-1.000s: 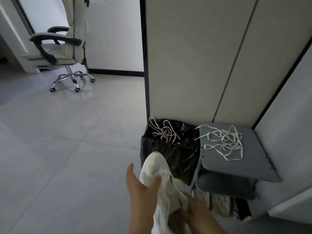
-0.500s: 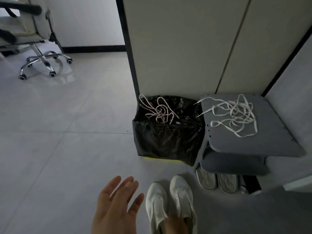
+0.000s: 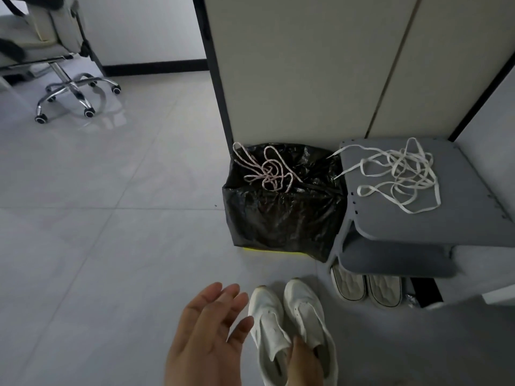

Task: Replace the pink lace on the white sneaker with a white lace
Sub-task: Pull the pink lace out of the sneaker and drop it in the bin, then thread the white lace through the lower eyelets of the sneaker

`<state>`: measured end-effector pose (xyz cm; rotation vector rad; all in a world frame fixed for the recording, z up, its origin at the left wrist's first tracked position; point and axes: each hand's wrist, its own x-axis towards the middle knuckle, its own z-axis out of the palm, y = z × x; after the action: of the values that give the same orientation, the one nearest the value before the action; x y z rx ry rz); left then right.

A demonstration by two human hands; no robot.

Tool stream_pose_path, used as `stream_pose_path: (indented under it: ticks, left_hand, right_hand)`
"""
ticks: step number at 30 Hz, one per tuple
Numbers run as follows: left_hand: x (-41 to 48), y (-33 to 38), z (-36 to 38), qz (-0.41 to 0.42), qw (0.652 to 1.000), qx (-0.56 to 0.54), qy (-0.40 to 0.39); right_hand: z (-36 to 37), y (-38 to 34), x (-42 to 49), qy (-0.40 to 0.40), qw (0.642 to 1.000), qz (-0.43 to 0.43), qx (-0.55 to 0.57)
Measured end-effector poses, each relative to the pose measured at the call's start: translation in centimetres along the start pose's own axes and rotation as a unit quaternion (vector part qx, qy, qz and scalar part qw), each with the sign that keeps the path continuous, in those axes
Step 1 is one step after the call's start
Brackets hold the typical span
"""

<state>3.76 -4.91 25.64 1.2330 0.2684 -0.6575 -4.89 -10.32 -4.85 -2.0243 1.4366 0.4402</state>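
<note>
— Pose?
— Left hand point(image 3: 207, 338) hovers spread, empty, beside the white sneakers point(image 3: 267, 316) on the floor; right hand point(image 3: 305, 363) seems to pinch their collars.
— Laces?
— Pink lace point(image 3: 269, 172) lies on the black bag point(image 3: 278, 218), white lace point(image 3: 398, 174) on the shelf point(image 3: 404, 224).

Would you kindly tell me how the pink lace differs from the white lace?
The pink round cord lace is bunched compactly; the white flat lace sprawls wider. The pink lace lies on the black plastic bin bag, the white on the grey shelf. Both lie loose.

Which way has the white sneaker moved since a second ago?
Yes, downward: the white sneaker, earlier raised against the black bin bag, now lies on the floor.
</note>
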Motion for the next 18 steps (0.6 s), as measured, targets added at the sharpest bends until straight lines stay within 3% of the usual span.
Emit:
stream_pose_path:
  ticks: [7, 9, 12, 18]
  left_hand:
    - [-0.9, 0.5, 0.0, -0.012, 0.999, -0.025, 0.018]
    - [-1.2, 0.5, 0.1, -0.015, 0.999, -0.036, 0.009]
    - [-1.3, 0.5, -0.3, -0.011, 0.999, -0.029, 0.016]
    - [-1.5, 0.6, -0.8, -0.016, 0.999, -0.042, 0.008]
  right_hand:
    - [-0.2, 1.6, -0.3, 0.089, 0.995, -0.026, -0.039]
    - [-1.2, 2.2, -1.0, 0.022, 0.998, -0.008, -0.063]
    - [-0.4, 3.0, -0.7, 0.018, 0.992, -0.001, -0.124]
    - [-0.6, 3.1, -1.4, -0.029, 0.992, -0.001, -0.125]
